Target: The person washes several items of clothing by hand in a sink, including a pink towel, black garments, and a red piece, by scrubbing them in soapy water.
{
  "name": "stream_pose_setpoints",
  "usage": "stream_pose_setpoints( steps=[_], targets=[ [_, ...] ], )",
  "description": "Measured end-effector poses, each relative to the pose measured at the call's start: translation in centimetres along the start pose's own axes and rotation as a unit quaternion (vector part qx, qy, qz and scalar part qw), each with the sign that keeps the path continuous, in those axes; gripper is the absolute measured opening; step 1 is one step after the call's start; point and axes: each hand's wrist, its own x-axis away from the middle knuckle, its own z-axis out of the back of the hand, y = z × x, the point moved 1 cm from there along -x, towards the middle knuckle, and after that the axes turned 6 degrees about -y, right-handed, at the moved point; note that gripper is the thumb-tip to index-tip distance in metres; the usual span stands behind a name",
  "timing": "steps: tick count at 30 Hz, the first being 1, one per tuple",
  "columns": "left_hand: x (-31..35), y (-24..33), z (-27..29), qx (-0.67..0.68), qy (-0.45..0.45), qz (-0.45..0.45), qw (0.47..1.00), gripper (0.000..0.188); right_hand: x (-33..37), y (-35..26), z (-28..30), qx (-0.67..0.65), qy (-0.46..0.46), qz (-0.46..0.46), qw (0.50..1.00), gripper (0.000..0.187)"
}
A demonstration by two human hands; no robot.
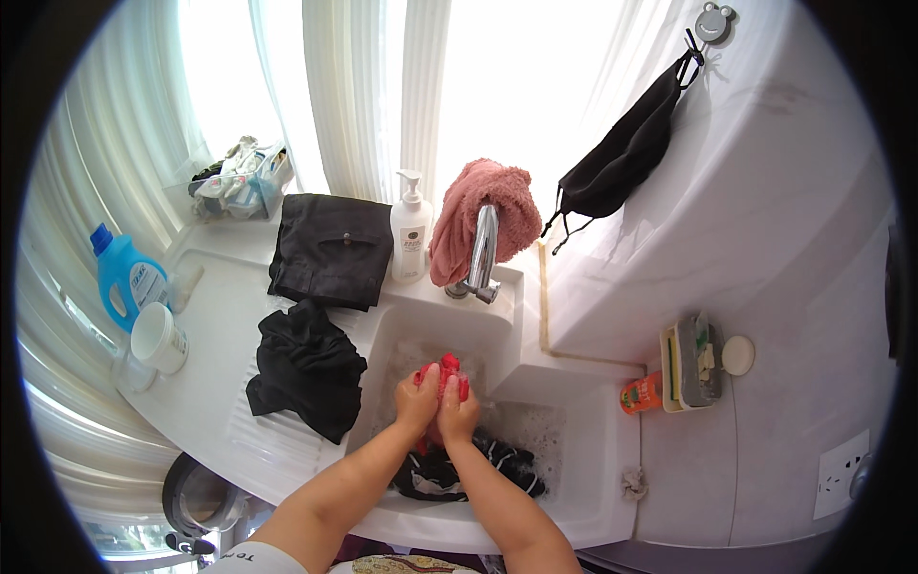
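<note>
Both my hands are together over the white sink point(595, 459), gripping a wet red cloth point(449, 363). My left hand point(418, 400) is closed on its left side and my right hand point(458, 413) on its right side. Parts of the red cloth stick out above the fingers and below the palms; the rest is hidden inside the hands. Beneath my wrists, a black garment with white stripes point(429, 475) lies in sudsy water point(535, 428). Behind the hands stands the chrome faucet point(486, 244), with a pink fluffy towel point(469, 206) draped over it.
A crumpled black cloth point(308, 368) rests on the ribbed left counter, near folded black trousers point(330, 251) and a white pump bottle point(409, 234). Farther left are a blue detergent bottle point(129, 277) and a white tub point(160, 339). At right sit an orange bottle point(642, 393) and a brush holder point(690, 368).
</note>
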Motion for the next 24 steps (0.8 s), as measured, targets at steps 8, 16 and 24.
stream_pose_setpoints(
  steps=[8,16,24],
  targets=[
    [-3.4,0.7,1.4,-0.181,-0.022,0.067,0.981,0.053,-6.4,1.7,2.6,-0.030,-0.261,-0.145,0.954,0.047],
    [-2.4,-9.5,0.5,-0.411,-0.118,0.039,0.903,0.083,-2.9,7.0,-0.2,0.487,-0.287,0.013,0.824,0.071],
    [-4.5,-10.2,-0.7,-0.364,-0.065,0.104,0.923,0.034,-3.8,6.3,-1.3,0.420,-0.212,0.016,0.882,0.071]
  ],
)
